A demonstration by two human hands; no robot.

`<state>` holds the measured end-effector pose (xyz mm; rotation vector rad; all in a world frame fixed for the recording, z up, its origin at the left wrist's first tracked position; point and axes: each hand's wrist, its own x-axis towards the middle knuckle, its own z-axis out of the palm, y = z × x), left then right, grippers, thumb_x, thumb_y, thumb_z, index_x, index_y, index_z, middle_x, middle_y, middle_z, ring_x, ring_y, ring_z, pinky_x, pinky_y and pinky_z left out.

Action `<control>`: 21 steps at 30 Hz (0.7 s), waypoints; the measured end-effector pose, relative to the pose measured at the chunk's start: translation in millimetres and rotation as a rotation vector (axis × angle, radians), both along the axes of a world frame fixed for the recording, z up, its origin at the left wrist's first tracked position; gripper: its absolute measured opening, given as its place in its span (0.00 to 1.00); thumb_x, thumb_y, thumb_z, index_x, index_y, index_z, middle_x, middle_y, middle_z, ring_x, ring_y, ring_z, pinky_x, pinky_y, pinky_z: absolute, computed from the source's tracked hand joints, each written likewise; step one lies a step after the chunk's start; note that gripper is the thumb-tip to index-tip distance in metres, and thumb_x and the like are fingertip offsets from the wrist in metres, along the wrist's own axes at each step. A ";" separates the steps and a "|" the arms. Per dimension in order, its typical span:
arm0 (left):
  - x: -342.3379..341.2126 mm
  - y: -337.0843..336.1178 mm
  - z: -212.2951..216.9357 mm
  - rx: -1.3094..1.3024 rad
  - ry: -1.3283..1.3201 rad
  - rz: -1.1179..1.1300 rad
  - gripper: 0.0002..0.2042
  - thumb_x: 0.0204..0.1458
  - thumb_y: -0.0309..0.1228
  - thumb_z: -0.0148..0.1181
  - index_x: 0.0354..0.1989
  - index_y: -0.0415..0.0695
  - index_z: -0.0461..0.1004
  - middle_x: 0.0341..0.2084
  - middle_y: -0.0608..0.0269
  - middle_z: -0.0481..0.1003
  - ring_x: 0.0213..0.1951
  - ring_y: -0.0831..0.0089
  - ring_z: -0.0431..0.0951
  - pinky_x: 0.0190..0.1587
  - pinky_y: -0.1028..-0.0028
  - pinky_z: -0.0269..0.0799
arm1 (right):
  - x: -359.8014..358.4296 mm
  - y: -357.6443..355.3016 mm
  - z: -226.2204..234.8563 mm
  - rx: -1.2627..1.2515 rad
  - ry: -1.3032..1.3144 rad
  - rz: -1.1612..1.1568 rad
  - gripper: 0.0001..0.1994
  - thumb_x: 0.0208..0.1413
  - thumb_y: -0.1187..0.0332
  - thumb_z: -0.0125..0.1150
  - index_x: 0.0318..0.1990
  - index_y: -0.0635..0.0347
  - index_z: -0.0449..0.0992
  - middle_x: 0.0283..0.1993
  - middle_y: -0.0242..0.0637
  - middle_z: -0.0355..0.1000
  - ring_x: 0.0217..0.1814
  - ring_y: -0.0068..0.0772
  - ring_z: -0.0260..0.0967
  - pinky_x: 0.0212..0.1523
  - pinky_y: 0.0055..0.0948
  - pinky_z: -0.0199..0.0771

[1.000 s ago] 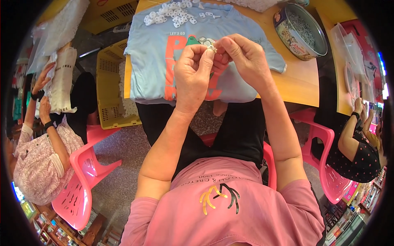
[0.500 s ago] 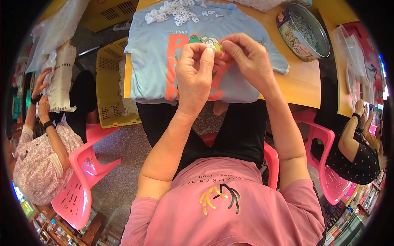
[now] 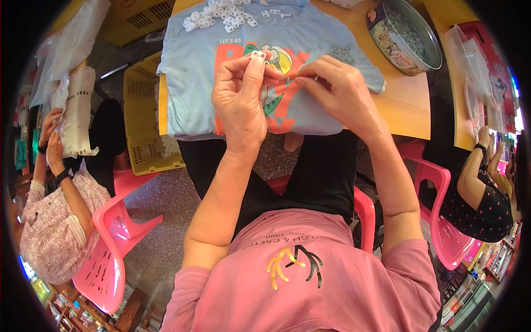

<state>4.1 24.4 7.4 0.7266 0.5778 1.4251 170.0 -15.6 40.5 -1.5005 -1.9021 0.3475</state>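
Observation:
My left hand (image 3: 241, 102) pinches a small white plastic piece (image 3: 258, 55) with two holes between thumb and fingers, above a light blue printed T-shirt (image 3: 188, 94). To its right, the thumb and fingertips of my right hand (image 3: 340, 91) are drawn together over the shirt. Whatever they hold, if anything, is too small to make out. Just beyond that hand lies a small heap of thin grey metal parts (image 3: 342, 53). Many more white plastic pieces (image 3: 221, 14) are piled on the shirt's far left, with a few loose ones (image 3: 271, 12) beside them.
A round printed tin (image 3: 394, 51) full of grey metal parts stands at the table's (image 3: 412, 110) right side. Yellow crates (image 3: 138, 110) are on the left. Co-workers sit on both sides, one handling white fabric (image 3: 80, 110) at left. Pink chairs (image 3: 105, 265) flank me.
My hands have moved apart; the left went left with the white piece, turning its face into view. The right hand moved slightly down, uncovering the metal heap. The view shifted slightly.

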 end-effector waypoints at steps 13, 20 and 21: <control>-0.2 -2.5 4.2 -0.029 0.043 -0.041 0.06 0.58 0.20 0.58 0.41 0.37 0.69 0.32 0.59 0.76 0.31 0.76 0.78 0.36 0.77 0.76 | -20.8 4.6 -6.8 0.038 -0.244 -0.006 0.06 0.53 0.69 0.63 0.34 0.60 0.75 0.34 0.40 0.71 0.33 0.45 0.73 0.30 0.39 0.72; -1.4 -1.0 0.4 -0.011 0.071 -0.090 0.07 0.59 0.22 0.58 0.43 0.38 0.70 0.32 0.62 0.76 0.32 0.78 0.78 0.37 0.77 0.77 | -8.4 11.1 -7.4 0.023 0.084 -0.047 0.07 0.53 0.72 0.65 0.36 0.65 0.74 0.29 0.40 0.73 0.27 0.34 0.71 0.30 0.29 0.72; -1.3 0.0 -0.3 -0.008 0.070 -0.079 0.06 0.59 0.22 0.58 0.43 0.38 0.70 0.32 0.62 0.76 0.32 0.78 0.78 0.37 0.77 0.77 | -7.9 11.8 -5.2 0.027 0.058 -0.030 0.07 0.52 0.72 0.65 0.35 0.65 0.75 0.30 0.39 0.73 0.28 0.34 0.71 0.30 0.29 0.71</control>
